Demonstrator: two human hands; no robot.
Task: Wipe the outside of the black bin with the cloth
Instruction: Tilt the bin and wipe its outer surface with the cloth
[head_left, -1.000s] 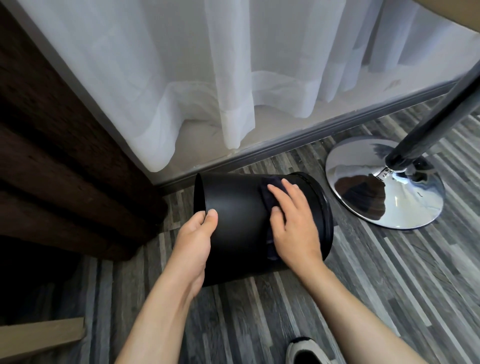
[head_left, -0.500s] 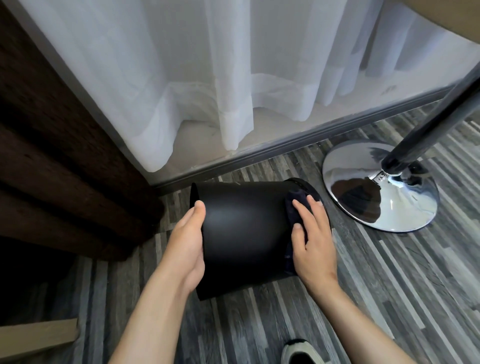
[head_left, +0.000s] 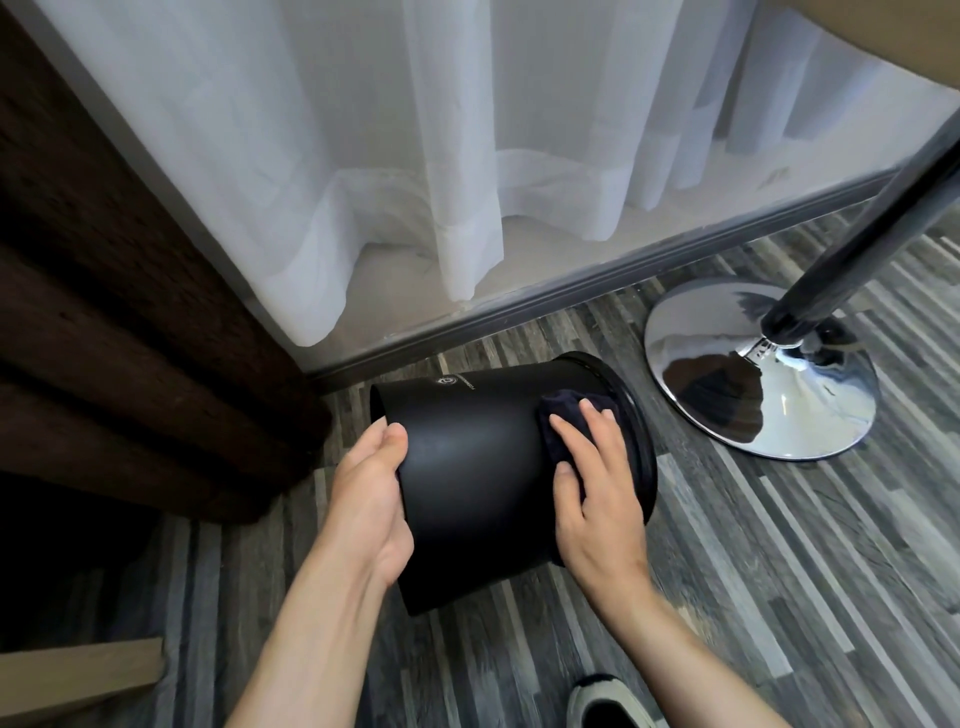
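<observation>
The black bin (head_left: 483, 467) lies on its side on the striped wood floor, its rimmed end pointing right and its flat end left. My left hand (head_left: 371, 493) cups the left end, thumb on the outer wall. My right hand (head_left: 597, 493) presses a dark cloth (head_left: 563, 413) flat against the bin's wall near the rim; the cloth shows above my fingertips and beside my palm. A small pale logo is printed on the bin's upper side.
A chrome disc base (head_left: 753, 384) with a dark pole (head_left: 872, 228) stands just right of the bin. White sheer curtains (head_left: 467, 156) hang behind, a dark brown curtain (head_left: 104, 312) at left. A shoe (head_left: 608, 704) shows at the bottom edge, a wooden board (head_left: 78, 670) at bottom left.
The bin has rolled under my hands, bringing a printed logo into view on top. My right hand with the cloth slid from the middle of the wall toward the rim.
</observation>
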